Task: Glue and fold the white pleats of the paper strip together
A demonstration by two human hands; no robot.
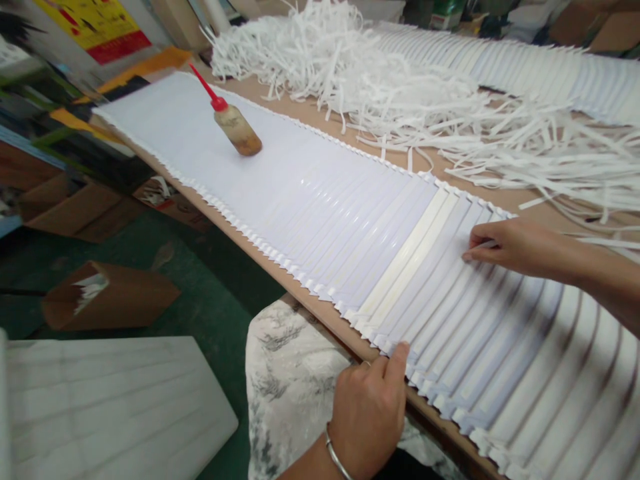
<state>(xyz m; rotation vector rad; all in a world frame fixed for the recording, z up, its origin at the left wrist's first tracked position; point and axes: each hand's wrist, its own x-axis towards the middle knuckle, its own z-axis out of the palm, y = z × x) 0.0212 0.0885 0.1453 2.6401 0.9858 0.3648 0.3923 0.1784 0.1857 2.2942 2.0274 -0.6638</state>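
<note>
Many thin white sheets (295,180) lie fanned in an overlapping row along a brown board, their narrow edges showing as stripes. My right hand (505,247) is closed over the row, finger and thumb pinching a thin white strip (487,245). Down at the row's near edge is my left hand (373,403), a metal bracelet on its wrist. Its index finger reaches to the small end tabs of the sheets, while the other fingers are curled; what they may hold is hidden. A squeeze bottle (239,130) with a red nozzle and brownish contents lies on the sheets farther left.
A tangled heap of white strips (340,73) covers the far side of the board. Beyond it runs another fanned row of sheets (530,70). Cardboard boxes (125,300) stand on the green floor, and a white panel (115,407) is at lower left.
</note>
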